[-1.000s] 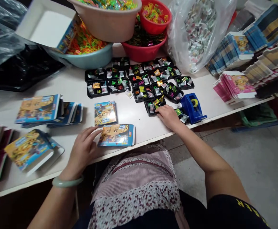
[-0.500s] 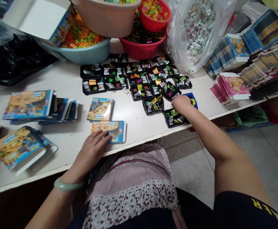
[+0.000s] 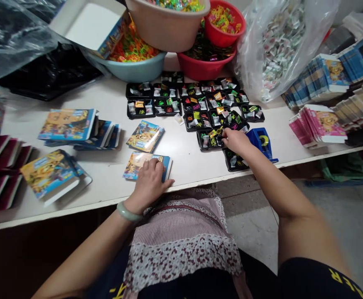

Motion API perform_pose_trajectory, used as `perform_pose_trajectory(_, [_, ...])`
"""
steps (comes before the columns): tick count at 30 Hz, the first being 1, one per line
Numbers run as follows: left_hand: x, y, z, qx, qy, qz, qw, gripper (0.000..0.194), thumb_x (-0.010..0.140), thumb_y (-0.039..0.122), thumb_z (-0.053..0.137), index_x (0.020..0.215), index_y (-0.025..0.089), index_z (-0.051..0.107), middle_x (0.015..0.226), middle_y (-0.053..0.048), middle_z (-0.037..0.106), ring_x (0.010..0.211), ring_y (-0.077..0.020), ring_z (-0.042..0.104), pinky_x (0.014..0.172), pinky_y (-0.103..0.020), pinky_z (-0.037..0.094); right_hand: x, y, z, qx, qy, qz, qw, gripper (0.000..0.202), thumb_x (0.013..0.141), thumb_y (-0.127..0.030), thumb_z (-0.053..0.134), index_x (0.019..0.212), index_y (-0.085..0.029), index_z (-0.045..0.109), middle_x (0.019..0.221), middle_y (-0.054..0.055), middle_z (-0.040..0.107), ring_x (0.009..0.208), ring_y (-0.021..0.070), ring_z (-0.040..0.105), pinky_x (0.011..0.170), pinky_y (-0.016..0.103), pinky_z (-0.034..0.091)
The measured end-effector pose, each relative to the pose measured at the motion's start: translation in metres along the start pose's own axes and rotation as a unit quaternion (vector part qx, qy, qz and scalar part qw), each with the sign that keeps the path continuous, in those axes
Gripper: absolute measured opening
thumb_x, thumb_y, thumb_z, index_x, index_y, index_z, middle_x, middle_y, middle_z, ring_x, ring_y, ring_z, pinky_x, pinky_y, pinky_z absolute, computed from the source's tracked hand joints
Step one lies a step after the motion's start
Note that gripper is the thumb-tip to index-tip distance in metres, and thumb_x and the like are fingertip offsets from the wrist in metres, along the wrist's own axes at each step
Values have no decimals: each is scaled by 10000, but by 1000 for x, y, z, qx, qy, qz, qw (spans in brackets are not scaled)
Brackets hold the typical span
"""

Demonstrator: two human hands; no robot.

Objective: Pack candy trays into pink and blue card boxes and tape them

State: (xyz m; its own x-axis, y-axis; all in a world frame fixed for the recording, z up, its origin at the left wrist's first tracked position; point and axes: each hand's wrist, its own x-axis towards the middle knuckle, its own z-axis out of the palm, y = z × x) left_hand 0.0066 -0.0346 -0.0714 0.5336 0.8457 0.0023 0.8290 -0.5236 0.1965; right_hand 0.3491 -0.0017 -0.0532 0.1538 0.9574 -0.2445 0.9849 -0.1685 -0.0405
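Observation:
My left hand [image 3: 150,176] lies on a small blue-and-yellow cartoon box [image 3: 131,165], its thumb spread at the near right edge. A second such box [image 3: 145,137] sits just behind, turned at an angle. My right hand [image 3: 236,141] is closed, fingertips pinched at the right edge of a black tray [image 3: 204,143] holding small wrapped packets and bright plastic bits. Whatever lies between those fingertips is hidden. Under the wrist, another black tray [image 3: 233,164] is partly covered. A blue tape dispenser [image 3: 258,139] stands right of the hand. More filled black trays [image 3: 169,109] are grouped behind.
Stacked cartoon boxes [image 3: 66,126] and a tilted pair [image 3: 49,170] lie left. Behind are a light-blue basin [image 3: 134,68], a red basin [image 3: 206,68], a beige tub [image 3: 169,31] and a clear bag [image 3: 246,58] of packets. Pink boxes [image 3: 327,124] stand right.
The view has shifted left. My left hand has moved further over the near box, and the rear box is now turned. My right hand has moved left to another tray, uncovering more of the tape dispenser.

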Motion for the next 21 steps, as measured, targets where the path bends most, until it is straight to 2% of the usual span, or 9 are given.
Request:
perform_pose_trajectory(4, [-3,-3,-7,10,-21,-2,1000,253,777,309,637,942,154,523,1112,-168,528,1059,-335,508,884,-488,486,-9,-19,8,16,2,-22,1000,219,898,-251,532,1083,-185,628,1001,121,718,924,260,651,719,314,428])
perform_pose_trajectory(8, [-11,-3,-10,3,-15,-6,1000,200,788,245,592,949,144,531,1104,-168,542,1026,-315,545,873,-474,511,-27,-40,16,16,3,-75,997,233,908,-249,494,1057,-170,655,941,137,705,867,262,639,706,336,428])
perform_pose_trajectory(10, [-14,-4,-10,-21,-11,1,1000,166,806,239,574,936,141,541,1115,-173,548,996,-299,572,852,-460,527,-31,-47,17,18,22,-104,994,254,920,-244,463,1068,-154,649,943,146,695,875,272,630,729,364,444])
perform_pose_trajectory(12, [-16,-7,-10,-56,-5,19,998,108,830,239,549,888,148,552,1151,-179,548,971,-283,595,834,-451,541,-28,-50,16,37,61,-169,983,284,927,-261,463,1133,-149,623,1064,159,671,990,289,607,813,402,459])
perform_pose_trajectory(14, [-16,-11,-10,-93,6,42,995,91,859,237,518,826,159,549,1202,-179,540,982,-271,610,840,-444,547,-19,-52,15,58,88,-261,960,357,911,-320,519,1233,-178,578,1286,160,580,1186,314,522,946,447,433])
perform_pose_trajectory(16, [-16,-16,-10,-132,11,57,990,121,879,218,491,776,171,533,1227,-161,545,1020,-254,613,866,-433,545,-7,-53,15,56,79,-326,940,464,859,-385,607,1293,-231,549,1444,137,454,1332,348,392,1043,500,372])
perform_pose_trajectory(18, [-16,-19,-12,-175,9,59,983,154,885,195,475,736,177,511,1224,-140,564,1057,-236,611,889,-423,538,1,-55,17,43,51,-345,936,503,820,-394,650,1296,-265,551,1493,122,397,1373,369,334,1074,539,337])
perform_pose_trajectory(21, [-18,-22,-16,-249,12,46,967,195,887,189,473,693,178,486,1205,-128,599,1124,-230,597,927,-428,519,6,-57,23,40,26,-350,936,476,819,-356,633,1282,-273,561,1479,116,404,1352,342,367,1080,528,338])
